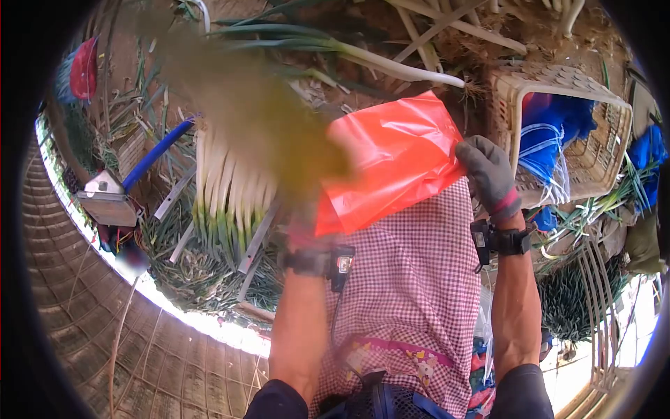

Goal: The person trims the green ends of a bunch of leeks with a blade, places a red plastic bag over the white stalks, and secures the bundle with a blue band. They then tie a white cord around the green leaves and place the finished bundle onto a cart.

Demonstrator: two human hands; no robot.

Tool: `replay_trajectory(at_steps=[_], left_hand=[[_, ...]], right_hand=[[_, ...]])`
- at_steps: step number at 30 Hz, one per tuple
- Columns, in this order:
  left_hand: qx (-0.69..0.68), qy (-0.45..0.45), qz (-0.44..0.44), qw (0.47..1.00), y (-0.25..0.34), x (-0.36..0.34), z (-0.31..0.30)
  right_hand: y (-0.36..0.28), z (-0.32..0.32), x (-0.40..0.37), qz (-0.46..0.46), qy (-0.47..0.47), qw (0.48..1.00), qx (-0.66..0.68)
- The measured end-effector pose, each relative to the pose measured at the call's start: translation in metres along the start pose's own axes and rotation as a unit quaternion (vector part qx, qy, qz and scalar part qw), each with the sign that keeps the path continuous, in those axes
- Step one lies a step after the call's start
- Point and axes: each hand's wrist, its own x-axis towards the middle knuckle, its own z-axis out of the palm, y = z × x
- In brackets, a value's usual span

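A red plastic bag point(398, 157) is stretched out flat in front of the checked apron point(419, 272). My right hand point(485, 171), in a grey glove, is closed on the bag's right edge, thumb on top. My left hand point(301, 227) is at the bag's lower left side. A brown-yellow blur covers most of it, so its fingers are hidden. Left of that hand lies a row of trimmed green onions point(234, 178), white stalks side by side with green leaves toward me.
A beige plastic crate point(506, 105) holding blue bags point(541, 157) lies on its side at the right. Loose long onions point(398, 68) are on the soil at the top. At the left are a blue tube point(157, 155) and metal strips point(258, 237) beside cut leaves.
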Motion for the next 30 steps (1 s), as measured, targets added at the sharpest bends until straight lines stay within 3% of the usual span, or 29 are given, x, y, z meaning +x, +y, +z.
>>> replay_trajectory(at_steps=[5,8,11,12,13,16,17,19,21,23,26,29,30], left_hand=[[0.056,-0.062,0.087,0.993,-0.018,0.006,-0.031],[0.1,-0.087,0.134,0.982,-0.043,0.006,-0.036],[0.188,-0.072,0.167,0.965,-0.061,0.001,-0.034],[0.17,-0.089,0.152,0.97,-0.041,0.003,-0.038],[0.151,-0.106,0.136,0.973,-0.03,0.003,-0.04],[0.213,-0.036,0.117,0.969,-0.082,-0.013,-0.026],[0.215,-0.017,0.1,0.971,-0.088,-0.016,-0.025],[0.165,0.006,0.037,0.986,-0.062,-0.02,-0.032],[0.022,0.028,-0.1,0.994,-0.042,-0.025,-0.033],[-0.086,0.051,-0.156,0.983,-0.032,-0.028,-0.032],[-0.199,0.075,-0.145,0.966,-0.031,-0.03,-0.029],[-0.346,0.091,-0.216,0.909,-0.038,-0.033,-0.028],[-0.41,0.102,-0.258,0.869,-0.033,-0.032,-0.031]], right_hand=[[0.027,0.027,0.019,0.001,-0.021,0.999,0.024],[0.022,0.064,0.017,0.047,-0.009,0.944,0.327],[0.02,0.082,0.012,0.063,-0.083,0.936,0.337],[0.021,0.089,0.01,0.068,-0.107,0.931,0.342],[0.023,0.098,0.009,0.069,-0.079,0.941,0.322],[0.029,0.095,0.012,0.107,-0.097,0.984,0.099],[0.031,0.097,0.013,0.119,-0.075,0.983,0.116],[0.042,0.093,0.016,0.104,-0.069,0.98,0.152],[0.051,0.09,0.018,0.103,-0.051,0.972,0.203],[0.056,0.091,0.016,0.119,-0.023,0.955,0.271],[0.05,0.103,0.009,0.123,-0.073,0.909,0.392],[0.03,0.124,0.0,0.153,-0.093,0.866,0.467],[0.038,0.124,0.0,0.132,-0.103,0.89,0.423]])
